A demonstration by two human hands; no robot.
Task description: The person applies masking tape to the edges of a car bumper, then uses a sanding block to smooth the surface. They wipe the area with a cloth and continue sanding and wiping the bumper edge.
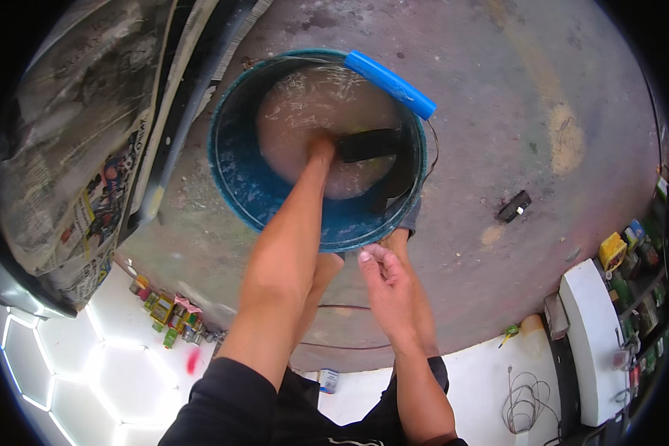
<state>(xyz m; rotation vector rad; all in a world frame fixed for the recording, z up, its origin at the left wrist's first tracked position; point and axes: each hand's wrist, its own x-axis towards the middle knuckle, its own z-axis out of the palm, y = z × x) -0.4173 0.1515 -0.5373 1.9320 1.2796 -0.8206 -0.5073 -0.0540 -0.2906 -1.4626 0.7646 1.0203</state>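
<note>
A blue-green bucket (pixel 214 160) with murky brownish water (pixel 305 97) stands on the floor before me. My left arm reaches down into it, and my left hand (pixel 320 144) is mostly under the water, its fingers hidden. Beside that hand a flat black piece (pixel 368 145) sticks out of the water; whether I grip it cannot be seen. Just outside the near rim is my right hand (pixel 388 282), fingers loosely curled, thumb apart, with nothing visible in it. Its fingertips are close to the rim; contact is unclear. A blue tube-shaped grip (pixel 391 84) sits on the wire handle at the far right rim.
On the left is a vehicle body part (pixel 160 178) covered with plastic film and newspaper (pixel 100 201). A small black object (pixel 514 206) lies on the stained floor (pixel 490 97) to the right. Shelves with bottles (pixel 647 297) and a coiled cable (pixel 524 405) are at lower right.
</note>
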